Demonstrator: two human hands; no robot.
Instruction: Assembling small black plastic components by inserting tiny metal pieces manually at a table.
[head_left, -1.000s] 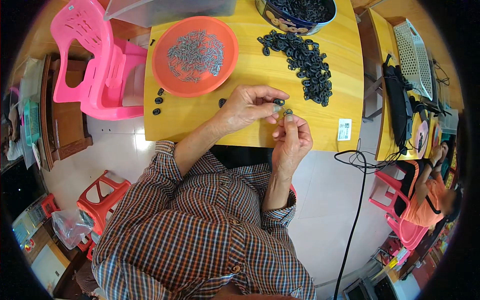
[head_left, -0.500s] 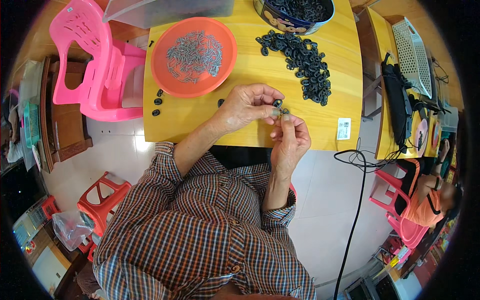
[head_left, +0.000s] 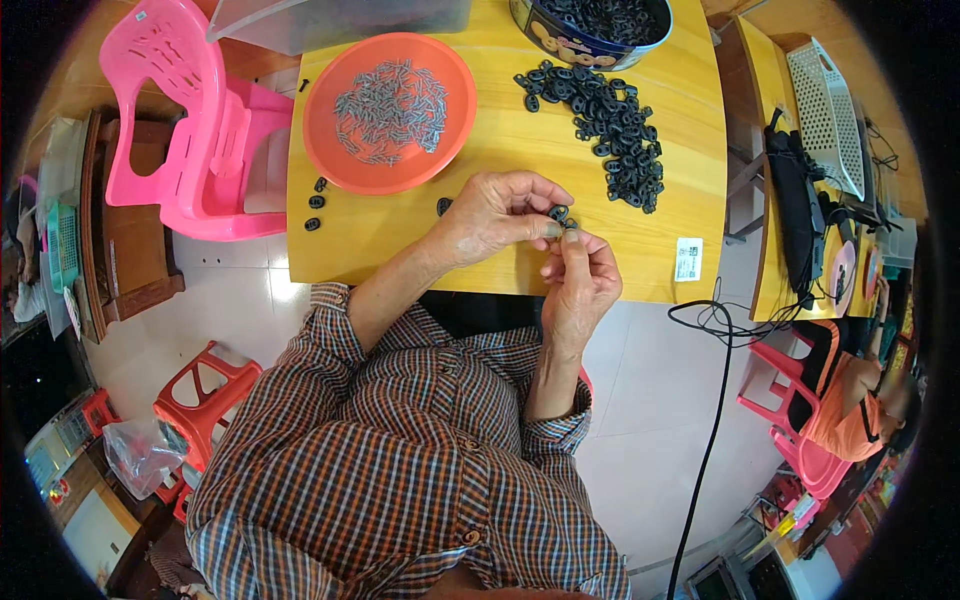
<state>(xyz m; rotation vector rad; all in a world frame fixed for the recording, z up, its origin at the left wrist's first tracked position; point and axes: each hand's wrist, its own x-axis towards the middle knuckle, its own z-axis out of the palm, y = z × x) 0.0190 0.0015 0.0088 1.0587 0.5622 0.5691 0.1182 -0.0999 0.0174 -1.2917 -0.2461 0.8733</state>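
Above the table's near edge, my left hand pinches a small black oval plastic piece between thumb and fingers. My right hand meets it there, its thumb and fingertips closed on another small black piece. The two pieces touch or nearly touch; the fingertips hide how they join. Beyond my left hand stands an orange plastic dish with many small silver screw-like metal pins. A heap of black oval pieces lies beyond my right hand.
A round tin of black pieces stands at the far edge, near a translucent bin. Loose black pieces lie at the table's left. A pink chair stands left; a black cable hangs right. Another person sits far right.
Both hands stay almost in place. The black piece in my left hand has tilted a little and sits closer to the one in my right. The person at far right has shifted.
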